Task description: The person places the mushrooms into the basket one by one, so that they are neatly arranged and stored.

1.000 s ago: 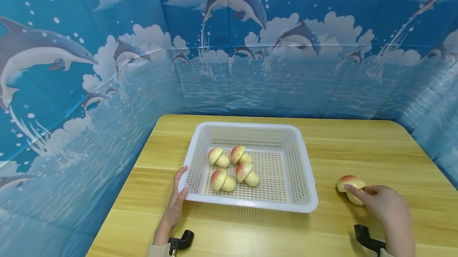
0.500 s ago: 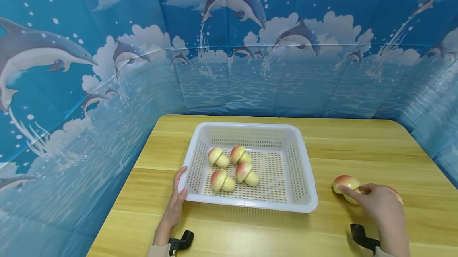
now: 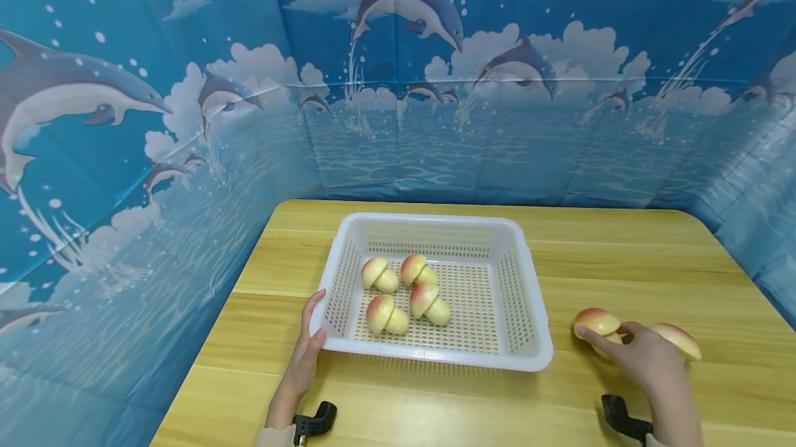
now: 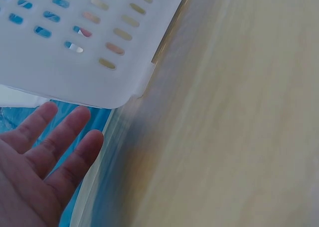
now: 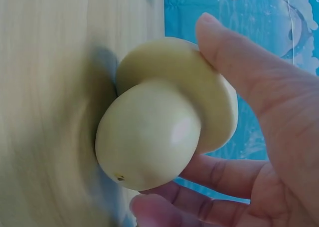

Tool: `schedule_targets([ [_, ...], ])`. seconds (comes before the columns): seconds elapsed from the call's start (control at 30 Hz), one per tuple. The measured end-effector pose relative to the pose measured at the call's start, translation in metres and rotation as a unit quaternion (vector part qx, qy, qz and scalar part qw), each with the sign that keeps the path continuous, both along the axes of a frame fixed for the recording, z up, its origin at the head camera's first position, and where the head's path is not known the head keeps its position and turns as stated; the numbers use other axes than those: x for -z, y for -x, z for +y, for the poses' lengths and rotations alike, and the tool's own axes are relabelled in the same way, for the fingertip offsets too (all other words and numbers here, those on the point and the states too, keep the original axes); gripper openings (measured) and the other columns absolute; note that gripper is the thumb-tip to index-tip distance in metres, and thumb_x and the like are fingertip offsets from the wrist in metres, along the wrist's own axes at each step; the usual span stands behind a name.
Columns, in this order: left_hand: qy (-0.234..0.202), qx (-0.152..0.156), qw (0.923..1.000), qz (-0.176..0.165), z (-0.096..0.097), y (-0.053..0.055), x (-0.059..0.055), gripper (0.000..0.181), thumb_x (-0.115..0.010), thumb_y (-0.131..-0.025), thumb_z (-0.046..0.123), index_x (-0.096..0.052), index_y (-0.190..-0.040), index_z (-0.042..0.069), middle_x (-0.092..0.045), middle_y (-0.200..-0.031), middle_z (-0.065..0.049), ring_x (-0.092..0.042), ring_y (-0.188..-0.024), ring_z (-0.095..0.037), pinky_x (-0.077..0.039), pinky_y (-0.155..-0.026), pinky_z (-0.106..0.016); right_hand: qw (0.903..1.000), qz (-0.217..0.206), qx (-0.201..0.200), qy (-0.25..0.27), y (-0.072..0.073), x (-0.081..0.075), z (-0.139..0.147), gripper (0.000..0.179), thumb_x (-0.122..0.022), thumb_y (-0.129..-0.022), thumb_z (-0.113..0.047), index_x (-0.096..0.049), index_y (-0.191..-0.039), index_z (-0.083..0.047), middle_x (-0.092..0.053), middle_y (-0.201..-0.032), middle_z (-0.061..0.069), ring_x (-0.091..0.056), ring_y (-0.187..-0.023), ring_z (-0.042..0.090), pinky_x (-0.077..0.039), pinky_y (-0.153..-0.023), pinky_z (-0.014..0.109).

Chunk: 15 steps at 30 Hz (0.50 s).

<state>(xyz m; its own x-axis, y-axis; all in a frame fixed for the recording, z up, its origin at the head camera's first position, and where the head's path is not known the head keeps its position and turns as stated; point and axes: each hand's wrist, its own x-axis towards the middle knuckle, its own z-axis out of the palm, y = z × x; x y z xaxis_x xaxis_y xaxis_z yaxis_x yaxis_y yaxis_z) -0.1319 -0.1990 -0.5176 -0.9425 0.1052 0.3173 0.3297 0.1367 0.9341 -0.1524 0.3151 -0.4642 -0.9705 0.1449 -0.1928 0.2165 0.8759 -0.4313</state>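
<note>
My right hand holds a toy mushroom with a red-and-yellow cap and a pale stem, low over the table to the right of the basket. In the right wrist view the thumb lies against the cap of this mushroom, with fingers around its far side. Just right of that hand lies another toy mushroom, partly hidden by it. My left hand rests at the front left corner of a white plastic basket. Its visible fingers are straight and spread in the left wrist view, beside the basket wall.
Inside the basket lie several toy mushrooms, grouped toward its left half. The basket stands on a wood-grain table. A blue dolphin-print curtain hangs behind the table and along its left side.
My right hand has shifted slightly left with the toy mushroom, uncovering more of the other mushroom behind it. The left hand, the basket and its contents stay put.
</note>
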Motion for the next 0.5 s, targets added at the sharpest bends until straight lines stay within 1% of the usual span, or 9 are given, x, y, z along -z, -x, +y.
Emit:
schedule_targets([
  [0.07, -0.001, 0.001, 1.0000, 0.000, 0.0000, -0.0001, 0.0000, 0.058, -0.032, -0.095, 0.025, -0.014, -0.150, 0.018, -0.021, -0.151, -0.014, -0.030, -0.127, -0.037, -0.023, -0.096, -0.061, 0.9999, -0.010, -0.005, 0.002, 0.0008, 0.0013, -0.0003, 0.086, -0.051, -0.081, -0.072, -0.054, -0.105, 0.011, -0.057, -0.088, 0.026, -0.055, -0.076, 0.037, -0.042, -0.061, 0.044],
  [0.17, 0.000, 0.001, 1.0000, 0.001, 0.0000, -0.0004, 0.0004, 0.058, -0.032, -0.095, 0.025, -0.014, -0.150, 0.018, -0.021, -0.151, -0.015, -0.031, -0.127, -0.037, -0.024, -0.096, -0.061, 0.9995, -0.027, -0.014, 0.012, 0.0017, 0.0035, -0.0007, 0.100, -0.049, -0.082, -0.071, -0.042, -0.122, 0.020, -0.052, -0.110, 0.039, -0.055, -0.089, 0.047, -0.044, -0.068, 0.052],
  [0.37, 0.002, 0.001, 1.0000, 0.003, -0.0002, -0.0007, 0.0013, 0.058, -0.032, -0.095, 0.024, -0.014, -0.150, 0.018, -0.022, -0.150, -0.015, -0.031, -0.127, -0.038, -0.025, -0.096, -0.061, 0.9977, -0.058, -0.027, 0.023, 0.0012, 0.0063, -0.0006, 0.100, -0.047, -0.084, -0.071, -0.039, -0.125, 0.020, -0.051, -0.111, 0.039, -0.054, -0.091, 0.048, -0.044, -0.070, 0.053],
  [0.47, 0.002, 0.001, 1.0000, 0.003, -0.0003, -0.0005, 0.0008, 0.058, -0.032, -0.095, 0.024, -0.014, -0.150, 0.018, -0.022, -0.150, -0.015, -0.032, -0.127, -0.038, -0.024, -0.096, -0.061, 0.9971, -0.064, -0.030, 0.030, 0.0002, 0.0075, -0.0004, 0.096, -0.047, -0.084, -0.070, -0.042, -0.123, 0.017, -0.053, -0.109, 0.037, -0.055, -0.089, 0.045, -0.044, -0.069, 0.051],
  [0.5, 0.002, 0.001, 1.0000, 0.003, -0.0004, -0.0004, 0.0006, 0.058, -0.032, -0.095, 0.024, -0.014, -0.150, 0.019, -0.022, -0.150, -0.015, -0.032, -0.127, -0.038, -0.024, -0.096, -0.061, 0.9969, -0.066, -0.029, 0.033, -0.0002, 0.0080, -0.0003, 0.093, -0.048, -0.084, -0.069, -0.044, -0.121, 0.015, -0.055, -0.105, 0.033, -0.056, -0.086, 0.041, -0.044, -0.068, 0.049],
])
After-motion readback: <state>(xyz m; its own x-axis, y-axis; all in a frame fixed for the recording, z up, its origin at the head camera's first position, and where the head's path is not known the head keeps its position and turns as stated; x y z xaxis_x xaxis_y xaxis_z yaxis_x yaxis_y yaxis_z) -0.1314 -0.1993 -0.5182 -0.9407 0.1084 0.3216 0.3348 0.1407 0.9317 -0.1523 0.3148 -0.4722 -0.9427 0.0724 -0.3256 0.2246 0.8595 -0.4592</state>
